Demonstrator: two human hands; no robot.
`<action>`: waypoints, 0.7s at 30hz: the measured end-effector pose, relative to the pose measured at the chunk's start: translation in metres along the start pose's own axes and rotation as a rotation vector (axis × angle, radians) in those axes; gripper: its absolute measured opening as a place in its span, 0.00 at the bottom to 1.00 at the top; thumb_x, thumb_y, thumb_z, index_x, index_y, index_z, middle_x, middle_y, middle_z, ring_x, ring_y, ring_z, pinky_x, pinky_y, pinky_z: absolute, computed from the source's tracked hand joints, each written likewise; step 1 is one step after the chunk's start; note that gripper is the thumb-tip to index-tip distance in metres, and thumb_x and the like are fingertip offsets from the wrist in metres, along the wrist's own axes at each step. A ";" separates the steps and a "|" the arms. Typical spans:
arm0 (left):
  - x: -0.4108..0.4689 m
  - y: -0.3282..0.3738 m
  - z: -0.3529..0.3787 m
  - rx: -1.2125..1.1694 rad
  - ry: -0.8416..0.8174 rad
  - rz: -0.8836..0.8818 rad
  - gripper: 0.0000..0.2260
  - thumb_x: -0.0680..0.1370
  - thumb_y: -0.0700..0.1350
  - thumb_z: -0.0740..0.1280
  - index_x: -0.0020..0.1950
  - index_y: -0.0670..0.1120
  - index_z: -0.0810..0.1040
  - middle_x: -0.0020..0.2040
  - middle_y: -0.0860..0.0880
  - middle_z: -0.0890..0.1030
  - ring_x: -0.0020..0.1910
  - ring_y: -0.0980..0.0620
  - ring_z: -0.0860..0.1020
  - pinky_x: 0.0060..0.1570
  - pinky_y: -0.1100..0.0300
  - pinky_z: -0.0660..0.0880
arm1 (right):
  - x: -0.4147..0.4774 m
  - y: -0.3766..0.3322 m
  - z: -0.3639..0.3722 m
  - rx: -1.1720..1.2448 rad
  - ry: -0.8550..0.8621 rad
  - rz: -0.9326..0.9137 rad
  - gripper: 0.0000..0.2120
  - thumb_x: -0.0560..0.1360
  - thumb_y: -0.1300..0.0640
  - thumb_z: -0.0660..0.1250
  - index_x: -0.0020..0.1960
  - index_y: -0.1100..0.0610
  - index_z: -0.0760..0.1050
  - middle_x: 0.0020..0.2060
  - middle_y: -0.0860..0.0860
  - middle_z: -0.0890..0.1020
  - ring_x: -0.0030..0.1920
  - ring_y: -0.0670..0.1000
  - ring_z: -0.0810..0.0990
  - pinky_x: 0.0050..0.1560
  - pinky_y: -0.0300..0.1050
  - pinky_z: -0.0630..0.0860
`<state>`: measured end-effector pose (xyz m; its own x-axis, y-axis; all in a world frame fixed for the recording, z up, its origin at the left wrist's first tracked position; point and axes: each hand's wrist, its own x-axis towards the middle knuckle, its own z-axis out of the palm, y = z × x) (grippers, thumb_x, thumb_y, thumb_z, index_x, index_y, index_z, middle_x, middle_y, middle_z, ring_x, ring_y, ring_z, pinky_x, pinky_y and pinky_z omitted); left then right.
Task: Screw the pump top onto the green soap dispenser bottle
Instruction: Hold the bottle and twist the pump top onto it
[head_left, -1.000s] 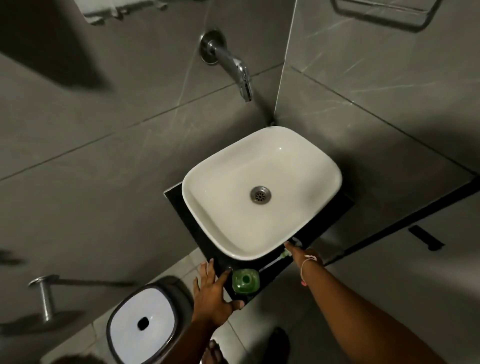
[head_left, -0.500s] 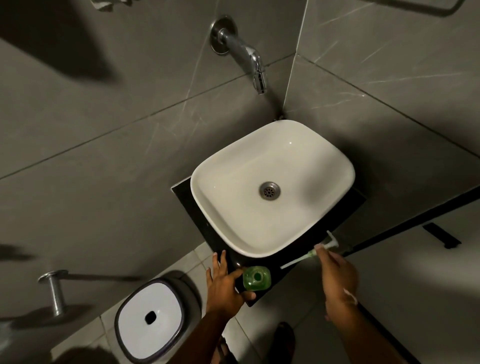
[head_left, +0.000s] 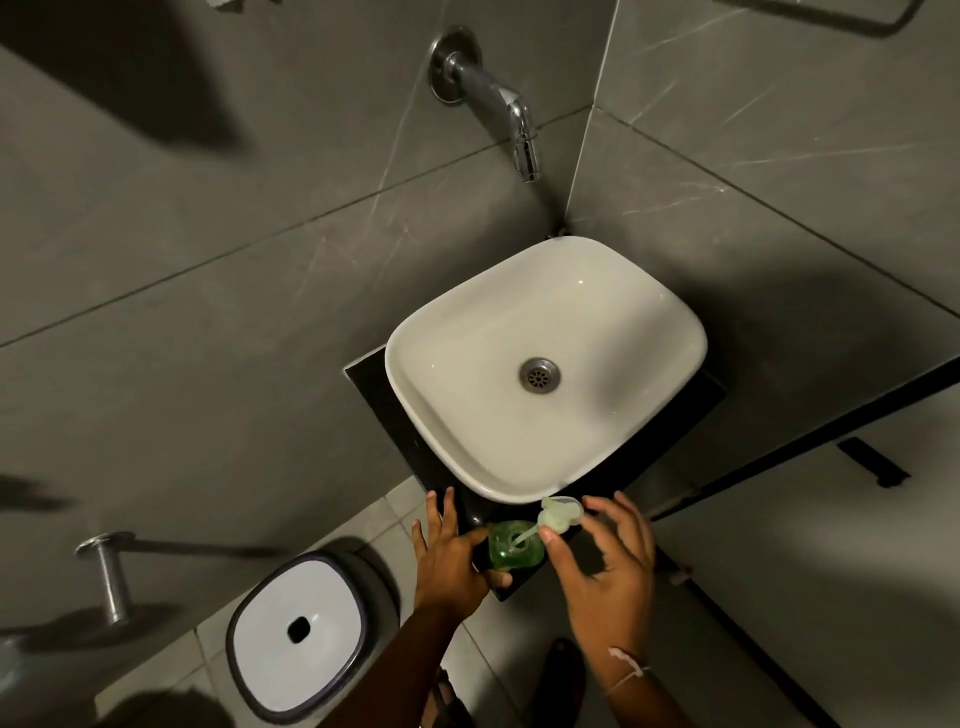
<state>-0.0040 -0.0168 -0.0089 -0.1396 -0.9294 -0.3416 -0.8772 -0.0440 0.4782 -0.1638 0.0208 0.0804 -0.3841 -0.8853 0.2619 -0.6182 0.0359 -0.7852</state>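
The green soap dispenser bottle (head_left: 514, 544) stands upright on the near corner of the black counter (head_left: 379, 395), just in front of the white basin. My left hand (head_left: 451, 558) steadies it, thumb and fingers against its left side. My right hand (head_left: 605, 564) pinches the pale pump top (head_left: 558, 514) between thumb and forefinger, above and to the right of the bottle. The pump's thin tube slants down into the bottle's open neck. The pump's collar sits clear of the neck.
A white basin (head_left: 670, 332) fills most of the counter, under a chrome wall tap (head_left: 511, 117). A white-lidded bin (head_left: 296, 631) stands on the tiled floor at lower left, beside a chrome wall peg (head_left: 106, 574). Grey tiled walls close in behind and to the right.
My right hand has lifted the pump top from the counter's right side and carried it left over the bottle, putting the tube into the neck. My left hand has stayed on the bottle.
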 end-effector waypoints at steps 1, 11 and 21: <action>0.000 0.000 0.000 0.000 0.001 0.001 0.28 0.64 0.61 0.75 0.63 0.62 0.73 0.78 0.45 0.42 0.74 0.45 0.31 0.72 0.39 0.39 | -0.003 0.004 0.004 -0.012 -0.017 0.002 0.17 0.68 0.42 0.70 0.46 0.54 0.84 0.54 0.48 0.80 0.66 0.53 0.71 0.59 0.61 0.74; 0.001 -0.002 0.001 -0.016 0.023 0.024 0.24 0.65 0.62 0.74 0.59 0.58 0.77 0.78 0.45 0.43 0.74 0.45 0.31 0.72 0.37 0.39 | -0.020 0.032 0.041 -0.155 -0.135 0.033 0.18 0.66 0.39 0.69 0.46 0.50 0.83 0.48 0.49 0.81 0.61 0.52 0.71 0.63 0.70 0.68; -0.002 -0.003 0.002 0.005 0.027 0.040 0.26 0.66 0.58 0.73 0.63 0.60 0.74 0.78 0.46 0.43 0.74 0.44 0.32 0.72 0.37 0.37 | -0.021 0.028 0.044 -0.115 -0.149 0.116 0.16 0.61 0.40 0.74 0.40 0.50 0.77 0.45 0.49 0.78 0.53 0.54 0.73 0.51 0.59 0.73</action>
<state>-0.0022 -0.0145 -0.0113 -0.1628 -0.9398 -0.3004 -0.8734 -0.0044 0.4869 -0.1429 0.0195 0.0282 -0.3567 -0.9307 0.0808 -0.6529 0.1865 -0.7341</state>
